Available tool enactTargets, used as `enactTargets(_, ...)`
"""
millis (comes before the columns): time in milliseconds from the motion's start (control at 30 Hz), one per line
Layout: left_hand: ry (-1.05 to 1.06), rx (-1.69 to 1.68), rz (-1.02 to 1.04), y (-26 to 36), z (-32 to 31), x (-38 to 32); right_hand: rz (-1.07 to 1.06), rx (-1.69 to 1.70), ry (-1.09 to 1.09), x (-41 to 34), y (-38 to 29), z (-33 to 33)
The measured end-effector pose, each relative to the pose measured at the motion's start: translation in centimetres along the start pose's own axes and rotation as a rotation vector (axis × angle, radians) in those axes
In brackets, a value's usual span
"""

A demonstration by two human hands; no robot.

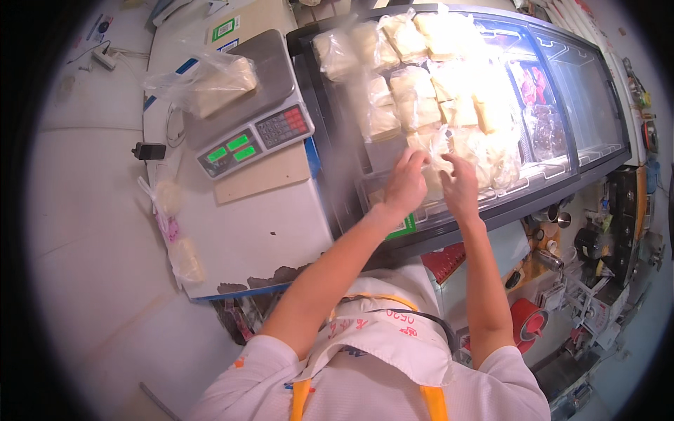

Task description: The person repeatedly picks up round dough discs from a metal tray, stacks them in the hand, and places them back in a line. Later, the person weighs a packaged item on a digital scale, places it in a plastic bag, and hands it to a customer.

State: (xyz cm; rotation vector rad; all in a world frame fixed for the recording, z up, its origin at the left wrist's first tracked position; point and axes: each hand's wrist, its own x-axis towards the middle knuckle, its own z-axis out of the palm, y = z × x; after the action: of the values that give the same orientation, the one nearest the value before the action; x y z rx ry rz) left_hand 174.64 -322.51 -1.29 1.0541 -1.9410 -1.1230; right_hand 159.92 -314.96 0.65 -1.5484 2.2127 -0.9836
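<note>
Both hands are over a clear plastic bag [433,142] of pale yellow slabs, at the near side of a glass-topped chest freezer [368,184]. The fingers of my left hand [408,176] are bunched at the bag's gathered top and appear to pinch its film. My right hand [461,181] is curled at the bag's other side, thumb and forefinger a little apart. Whether it grips the film is not clear. Several similar bagged slabs [416,97] lie in rows on the glass, some washed out by glare.
Left of the freezer, a digital scale [253,137] with lit green displays bears another bagged block [224,87]. Its white table [263,210] also holds a small black box [149,151] and a bag of pale pieces [184,252] at the edge. A red container [529,321] stands at right.
</note>
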Motion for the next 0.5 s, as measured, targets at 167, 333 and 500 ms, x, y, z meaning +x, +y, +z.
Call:
enactTargets(167, -0.327, 0.289, 0.341, -2.8, 0.2, 7.1, 0.205, 0.03, -0.121, 0.4, 0.6, 2.8)
enactTargets(333, -0.548, 0.452, 0.47, -2.5, 0.0, 8.2, 0.193, 0.136, -0.133, -0.4, 3.0, 2.1)
enactTargets(500, -0.506, 0.32, 0.329, -3.2, -1.0, 5.7, 0.174, 0.284, -0.344, 0.5, 2.7, -1.7)
